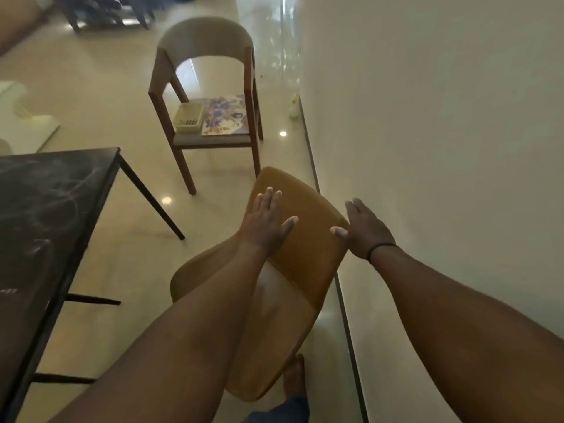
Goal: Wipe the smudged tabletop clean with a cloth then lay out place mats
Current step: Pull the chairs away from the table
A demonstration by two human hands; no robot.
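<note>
The dark tabletop (45, 209) at the left shows pale smudges. A floral place mat (225, 116) lies on the seat of a wooden armchair (207, 74) beyond the table, beside a small cream basket (188, 116). No cloth is in view. A mustard-coloured chair (308, 254) stands in front of me by the wall. My left hand (267, 222) lies flat with straight fingers on its backrest. My right hand (364, 228) touches the backrest's right edge, fingers straight, thumb on the edge.
A white wall (442, 148) runs along the right, close to the mustard chair. Glossy cream floor (122, 96) lies between table and chairs. My bare foot (294, 377) shows under the chair. Dark furniture legs (106, 13) stand far back at the top left.
</note>
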